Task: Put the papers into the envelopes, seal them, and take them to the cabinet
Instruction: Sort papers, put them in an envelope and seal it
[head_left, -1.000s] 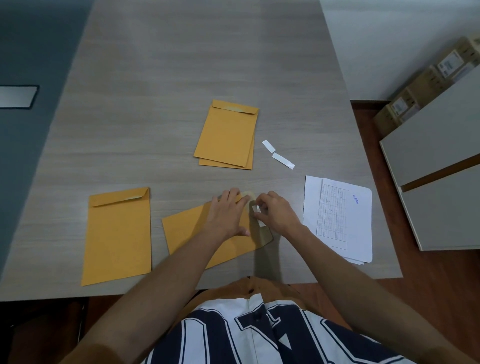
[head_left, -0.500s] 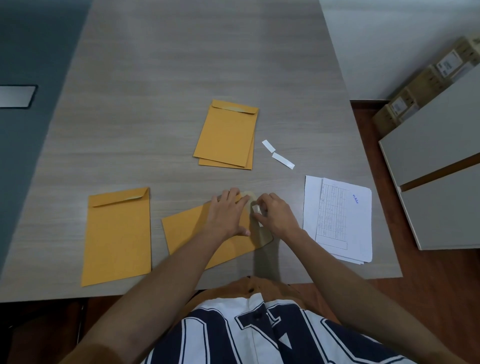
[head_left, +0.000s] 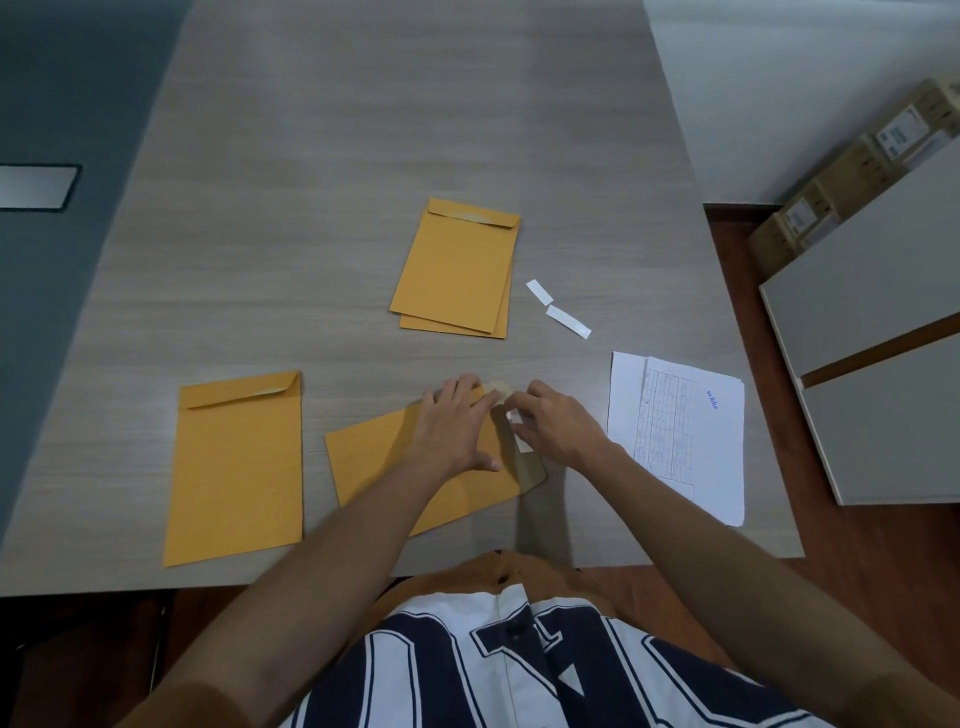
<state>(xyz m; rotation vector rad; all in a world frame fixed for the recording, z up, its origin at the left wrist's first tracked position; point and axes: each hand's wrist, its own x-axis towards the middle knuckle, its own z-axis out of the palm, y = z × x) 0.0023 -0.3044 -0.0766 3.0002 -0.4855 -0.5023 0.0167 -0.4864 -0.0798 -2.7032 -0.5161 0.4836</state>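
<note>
A tan envelope (head_left: 384, 462) lies crosswise near the table's front edge, its open flap (head_left: 527, 467) pointing right. My left hand (head_left: 457, 423) presses flat on the envelope's right part. My right hand (head_left: 558, 423) pinches a white adhesive strip (head_left: 519, 434) at the flap. Another envelope (head_left: 239, 467) lies to the left with its flap folded over. A stack of two envelopes (head_left: 457, 270) rests farther back. Printed papers (head_left: 680, 431) lie at the right, beside my right hand.
Two peeled white strips (head_left: 558, 307) lie on the grey table (head_left: 363, 130) between the stack and the papers. A white cabinet (head_left: 872, 332) stands to the right of the table, with cardboard boxes (head_left: 852, 171) behind it.
My right hand has drawn the white strip a little along the flap. My left hand stays pressed on the envelope.
</note>
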